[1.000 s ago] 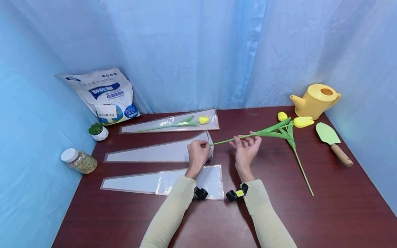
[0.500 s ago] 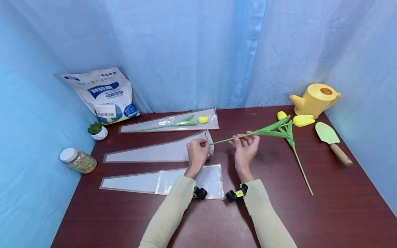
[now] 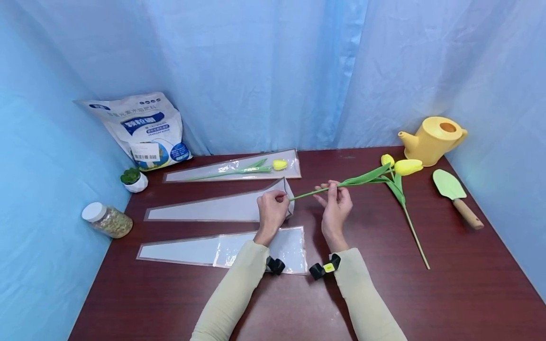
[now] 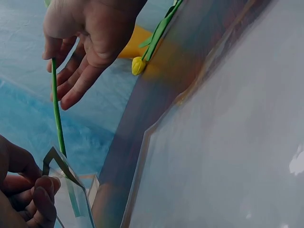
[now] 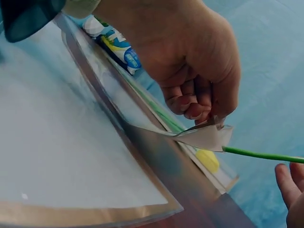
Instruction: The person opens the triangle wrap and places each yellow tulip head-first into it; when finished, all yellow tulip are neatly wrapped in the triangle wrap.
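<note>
My left hand (image 3: 272, 208) pinches the wide end of the middle flower sleeve (image 3: 213, 207), a tapered white sleeve with a clear edge, and its mouth stands raised and parted. My right hand (image 3: 337, 213) pinches the green stem of a yellow tulip (image 3: 408, 166) between thumb and fingers. In the left wrist view the stem (image 4: 58, 118) runs down into the sleeve mouth (image 4: 66, 166), and its lower end shows through the film. A second tulip (image 3: 410, 227) lies on the table beyond the right hand, its leaves partly behind the held one.
Behind lies a sleeve (image 3: 294, 158) with a tulip inside; in front, another sleeve (image 3: 179, 252) is partly under my left forearm. A fertilizer bag (image 3: 145, 128), succulent (image 3: 134, 181) and jar (image 3: 108, 220) stand left. A watering can (image 3: 432, 142) and trowel (image 3: 456, 196) are at right.
The held tulip has shifted left toward the sleeve, its flower head moving with it. My right hand has moved slightly left and its fingers have drawn closer together. The left hand stays put.
</note>
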The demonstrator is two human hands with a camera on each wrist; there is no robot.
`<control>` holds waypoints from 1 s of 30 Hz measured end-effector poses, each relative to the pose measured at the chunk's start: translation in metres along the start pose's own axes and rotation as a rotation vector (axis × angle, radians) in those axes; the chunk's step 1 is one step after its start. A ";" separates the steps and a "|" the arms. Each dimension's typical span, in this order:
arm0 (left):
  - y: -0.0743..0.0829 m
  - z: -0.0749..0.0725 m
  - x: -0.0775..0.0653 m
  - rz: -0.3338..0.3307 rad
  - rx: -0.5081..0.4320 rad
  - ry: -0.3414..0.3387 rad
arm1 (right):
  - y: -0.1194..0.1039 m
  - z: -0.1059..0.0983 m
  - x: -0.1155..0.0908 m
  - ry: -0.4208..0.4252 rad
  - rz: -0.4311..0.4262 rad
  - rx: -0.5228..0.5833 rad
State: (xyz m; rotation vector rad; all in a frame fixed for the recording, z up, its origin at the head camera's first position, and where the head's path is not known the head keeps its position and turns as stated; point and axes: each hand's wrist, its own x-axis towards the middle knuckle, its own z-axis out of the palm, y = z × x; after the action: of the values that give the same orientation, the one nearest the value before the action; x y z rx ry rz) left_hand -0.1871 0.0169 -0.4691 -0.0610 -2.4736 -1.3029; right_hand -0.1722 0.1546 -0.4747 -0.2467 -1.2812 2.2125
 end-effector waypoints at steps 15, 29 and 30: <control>0.006 -0.002 -0.002 0.010 -0.029 -0.015 | 0.004 0.001 0.001 0.103 -0.010 0.087; 0.006 -0.001 -0.003 0.020 -0.039 -0.020 | 0.003 0.000 0.003 0.162 -0.017 0.075; 0.007 -0.001 -0.003 0.020 -0.041 -0.019 | 0.004 0.001 0.003 0.158 -0.009 0.078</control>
State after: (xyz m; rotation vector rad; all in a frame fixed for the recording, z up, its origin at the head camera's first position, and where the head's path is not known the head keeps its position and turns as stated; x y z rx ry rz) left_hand -0.1829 0.0205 -0.4646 -0.1087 -2.4558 -1.3513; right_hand -0.1759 0.1542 -0.4770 -0.3764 -1.1067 2.1832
